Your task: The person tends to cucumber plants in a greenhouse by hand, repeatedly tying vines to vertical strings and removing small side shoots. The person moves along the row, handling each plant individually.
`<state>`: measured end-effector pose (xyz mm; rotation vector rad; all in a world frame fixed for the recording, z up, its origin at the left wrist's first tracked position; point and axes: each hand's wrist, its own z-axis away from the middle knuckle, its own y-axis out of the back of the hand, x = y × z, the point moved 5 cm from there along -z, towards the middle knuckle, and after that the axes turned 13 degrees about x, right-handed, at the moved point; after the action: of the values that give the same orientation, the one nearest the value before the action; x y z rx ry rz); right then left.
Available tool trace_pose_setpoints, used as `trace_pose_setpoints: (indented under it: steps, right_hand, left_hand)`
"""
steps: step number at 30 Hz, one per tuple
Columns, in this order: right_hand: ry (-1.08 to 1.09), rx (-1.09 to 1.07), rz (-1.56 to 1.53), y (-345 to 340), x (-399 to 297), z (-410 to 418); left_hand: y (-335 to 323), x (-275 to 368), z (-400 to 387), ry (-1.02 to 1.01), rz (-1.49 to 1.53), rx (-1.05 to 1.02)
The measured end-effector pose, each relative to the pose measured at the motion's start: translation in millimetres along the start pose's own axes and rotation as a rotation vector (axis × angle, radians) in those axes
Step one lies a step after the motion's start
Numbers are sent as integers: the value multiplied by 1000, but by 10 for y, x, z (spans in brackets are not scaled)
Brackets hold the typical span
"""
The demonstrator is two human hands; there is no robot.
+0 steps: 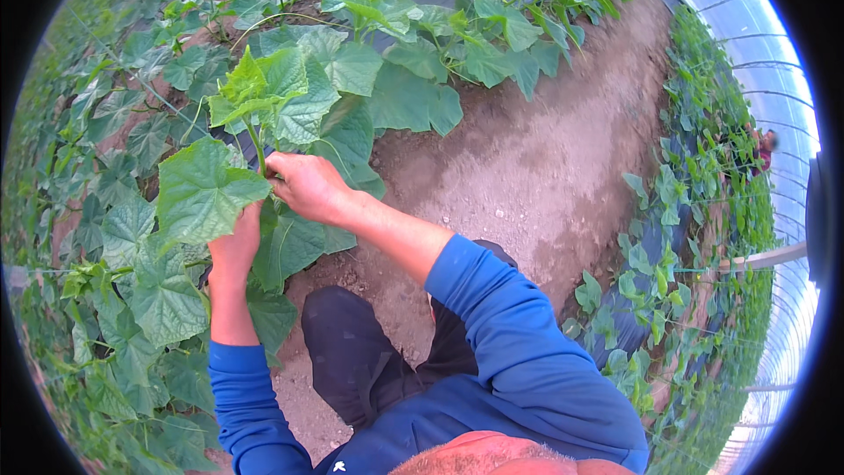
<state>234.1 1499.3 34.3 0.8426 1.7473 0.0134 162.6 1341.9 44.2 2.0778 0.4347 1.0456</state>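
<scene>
A young cucumber plant point(257, 92) with a pale green growing tip stands before me on the left. My right hand point(310, 185) pinches its stem point(257, 145) just below the top leaves, fingers curled and thumb side turned to the stem. Close under it is my left hand point(239, 234), raised to the same stem. A broad cucumber leaf point(211, 191) covers most of the left hand's fingers, so what they hold cannot be seen. More large leaves point(290, 244) hang behind and below both hands.
A bare soil path point(527, 165) runs on the right, beyond my knees point(349, 343). Thin trellis twine point(158, 95) crosses the row on the left. Another plant row point(659, 290) grows over black plastic mulch at right. Farther off, a person point(761, 153) is by the hooped greenhouse wall point(771, 72).
</scene>
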Motion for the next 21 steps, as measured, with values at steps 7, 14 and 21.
trace_pose_setpoints:
  steps: [7,14,21]
  right_hand:
    - [-179,133,-92,31,135,-81]
    - [-218,110,-69,10,273,-80]
    - [-412,145,-206,230,251,-62]
  left_hand:
    - [102,34,-195,73,48,101]
    - [182,130,-344,-5,233,310]
    - [66,-383,-317,588,617,318]
